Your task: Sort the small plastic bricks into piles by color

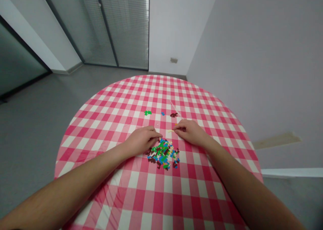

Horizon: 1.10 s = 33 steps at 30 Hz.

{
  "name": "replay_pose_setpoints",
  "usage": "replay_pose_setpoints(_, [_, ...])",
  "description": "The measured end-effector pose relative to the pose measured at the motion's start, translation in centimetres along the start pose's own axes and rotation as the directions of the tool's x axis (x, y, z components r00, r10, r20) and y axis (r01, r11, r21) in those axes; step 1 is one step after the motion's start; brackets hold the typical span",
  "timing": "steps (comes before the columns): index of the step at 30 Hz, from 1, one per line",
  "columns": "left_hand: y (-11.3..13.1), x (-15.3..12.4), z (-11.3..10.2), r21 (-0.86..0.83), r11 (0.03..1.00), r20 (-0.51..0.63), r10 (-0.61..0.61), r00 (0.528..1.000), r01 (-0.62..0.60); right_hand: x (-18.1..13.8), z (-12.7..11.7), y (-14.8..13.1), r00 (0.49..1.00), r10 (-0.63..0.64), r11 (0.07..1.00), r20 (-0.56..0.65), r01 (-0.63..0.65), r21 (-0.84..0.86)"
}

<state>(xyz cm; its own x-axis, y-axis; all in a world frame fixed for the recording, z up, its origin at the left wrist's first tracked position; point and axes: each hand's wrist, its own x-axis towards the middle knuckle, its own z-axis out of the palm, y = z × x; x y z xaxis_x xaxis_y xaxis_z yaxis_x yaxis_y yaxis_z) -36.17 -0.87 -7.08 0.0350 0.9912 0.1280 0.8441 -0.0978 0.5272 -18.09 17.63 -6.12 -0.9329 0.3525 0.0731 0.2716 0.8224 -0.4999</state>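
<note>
A mixed heap of small toy bricks (163, 154) in green, blue, brown, yellow and white lies mid-table. My left hand (144, 140) rests at the heap's far left edge, thumb and fingers pinched together; what lies between the tips is too small to make out. Farther right, my right hand (191, 131) is closed in a pinch beside a few pale cream bricks (171, 130). Whether its fingertips hold one of these cannot be seen. A bit of orange (176, 124) shows by its knuckles.
Beyond my hands, a small green group (147, 112), a blue piece or two (163, 114) and a dark brown group (174, 115) lie in a row. The round table wears a red-and-white checked cloth (113, 186). Walls and glass panels (121, 28) stand behind it.
</note>
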Motion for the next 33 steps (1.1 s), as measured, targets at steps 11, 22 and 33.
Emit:
replay_pose_setpoints(11, [0.0, 0.2, -0.1, -0.044, 0.999, 0.008, -0.031, 0.999, 0.031, 0.0, -0.1, 0.1, 0.999, 0.039, 0.999, -0.033, -0.038, 0.018])
replay_pose_setpoints(22, [0.1, 0.3, -0.4, -0.211, 0.975, -0.072, -0.089, 0.993, 0.072, -0.2, -0.1, -0.7, 0.994, -0.009, 0.995, -0.105, 0.020, 0.103])
replay_pose_setpoints(33, [0.6, -0.2, -0.4, -0.338, 0.941, -0.146, -0.083, 0.986, 0.029, -0.6, 1.5, -4.2, 0.986, -0.141, 0.964, -0.085, 0.157, 0.214])
